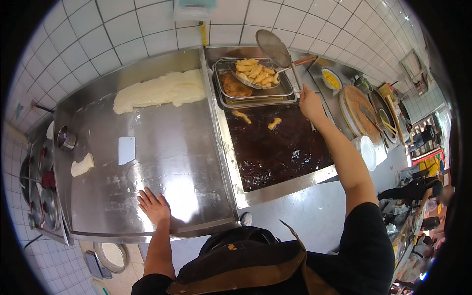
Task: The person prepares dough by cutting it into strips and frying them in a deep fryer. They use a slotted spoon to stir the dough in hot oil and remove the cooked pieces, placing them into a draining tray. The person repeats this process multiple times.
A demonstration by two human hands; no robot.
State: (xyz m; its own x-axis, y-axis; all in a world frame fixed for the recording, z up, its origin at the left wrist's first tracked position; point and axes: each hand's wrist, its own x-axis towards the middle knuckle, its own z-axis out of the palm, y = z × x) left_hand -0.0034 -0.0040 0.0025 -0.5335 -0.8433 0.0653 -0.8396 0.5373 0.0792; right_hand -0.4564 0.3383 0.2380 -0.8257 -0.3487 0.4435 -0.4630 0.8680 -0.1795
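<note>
My right hand [311,104] grips the long handle of a round skimmer [273,48], whose disc is raised above the far edge of the fryer. Below the disc, golden fried dough pieces [256,72] lie heaped in a second, wooden-handled strainer [284,69] on a metal drain tray [258,96]. A flat browned fried piece [236,86] is beside them in the tray. Two dough pieces float in the dark oil [280,155]: a thin one [242,117] and a shorter one [274,123]. My left hand [155,208] rests palm down on the steel worktable [177,147], holding nothing.
Pale raw dough [162,90] stretches along the table's back. A small dough piece [83,165], white scraper [127,150] and metal cup [66,138] are left. Right of the fryer are a yellow-filled bowl [332,78], round chopping board [359,110] and stacked plates [367,153]. People are far right.
</note>
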